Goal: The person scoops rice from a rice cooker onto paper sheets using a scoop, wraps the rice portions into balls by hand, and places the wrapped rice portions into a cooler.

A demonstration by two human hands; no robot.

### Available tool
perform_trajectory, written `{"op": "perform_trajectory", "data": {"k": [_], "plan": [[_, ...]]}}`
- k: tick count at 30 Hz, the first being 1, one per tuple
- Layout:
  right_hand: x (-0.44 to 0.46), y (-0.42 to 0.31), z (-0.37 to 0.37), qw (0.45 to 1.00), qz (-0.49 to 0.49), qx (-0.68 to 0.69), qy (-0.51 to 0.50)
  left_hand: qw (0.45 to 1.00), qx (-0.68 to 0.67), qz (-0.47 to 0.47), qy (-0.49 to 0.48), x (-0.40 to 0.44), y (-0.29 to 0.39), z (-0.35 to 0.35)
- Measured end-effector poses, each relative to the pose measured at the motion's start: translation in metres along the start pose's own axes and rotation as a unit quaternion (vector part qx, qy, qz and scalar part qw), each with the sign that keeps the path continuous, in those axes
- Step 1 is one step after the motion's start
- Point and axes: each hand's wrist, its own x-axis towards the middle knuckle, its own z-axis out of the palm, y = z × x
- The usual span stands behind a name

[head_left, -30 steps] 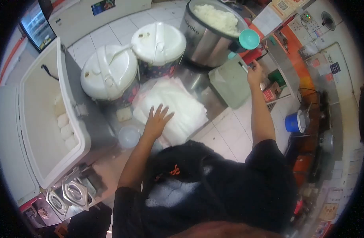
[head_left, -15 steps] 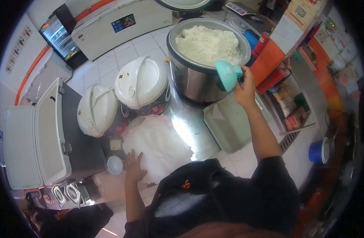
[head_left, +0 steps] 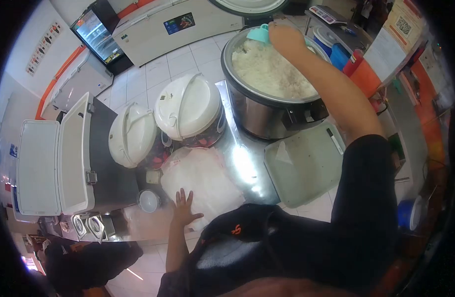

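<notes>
My right hand (head_left: 286, 39) is closed on a turquoise scoop (head_left: 259, 34), which touches the white rice (head_left: 272, 69) near the far left rim of a large steel cooker (head_left: 259, 116). Fingers spread, my left hand (head_left: 184, 210) rests on the near left edge of a stack of white sheets (head_left: 202, 180). Just left of that hand stands a small clear bowl (head_left: 149, 201), with a small pale block (head_left: 153, 176) behind it.
Two white-lidded containers (head_left: 187, 106) stand behind the sheets. An open cooler box (head_left: 75, 158) is at the left. A greenish tray (head_left: 304, 166) with a marker (head_left: 335, 140) lies right of the sheets. A scale (head_left: 328, 15) stands at the back right.
My right hand has carried the scoop from the cooker's right side up and over to the rice at its far left. My left hand stays on the sheets. The view has shifted.
</notes>
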Motion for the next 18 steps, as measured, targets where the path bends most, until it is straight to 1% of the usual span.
{"op": "perform_trajectory", "data": {"k": [1, 2, 4, 5, 7, 11, 13, 14, 16, 17, 18], "plan": [[0.002, -0.003, 0.007, 0.999, -0.035, 0.016, -0.031, 1.000, -0.001, -0.002, -0.003, 0.000, -0.002, 0.002], [0.002, -0.004, 0.001, 0.999, -0.037, 0.018, -0.035, 1.000, -0.010, 0.001, 0.000, 0.000, -0.002, 0.001], [-0.006, -0.004, -0.023, 0.973, -0.099, 0.047, -0.201, 1.000, -0.019, 0.005, -0.005, 0.000, -0.001, 0.001], [-0.018, -0.011, -0.025, 0.972, -0.100, 0.047, -0.208, 1.000, -0.024, 0.001, -0.005, 0.000, -0.001, 0.002], [-0.045, -0.027, -0.031, 0.965, -0.137, 0.041, -0.221, 1.000, -0.027, -0.001, -0.012, -0.001, 0.000, 0.000], [-0.067, -0.023, -0.045, 0.952, -0.151, 0.066, -0.258, 1.000, -0.014, -0.005, 0.002, -0.001, 0.003, -0.001], [-0.075, -0.019, -0.050, 0.929, -0.185, 0.085, -0.308, 1.000, -0.015, -0.002, 0.010, -0.003, 0.002, 0.000], [-0.077, -0.015, -0.049, 0.929, -0.184, 0.085, -0.308, 1.000, -0.022, 0.000, 0.009, -0.003, 0.002, -0.001], [-0.079, -0.007, -0.044, 0.890, -0.168, 0.133, -0.403, 1.000, -0.029, 0.002, 0.008, -0.003, 0.002, -0.003], [-0.079, -0.001, -0.042, 0.890, -0.168, 0.133, -0.403, 1.000, -0.030, -0.001, 0.007, -0.003, 0.003, -0.004], [-0.081, 0.005, -0.039, 0.879, -0.185, 0.162, -0.408, 1.000, -0.030, -0.004, 0.004, -0.003, 0.003, -0.004]]}}
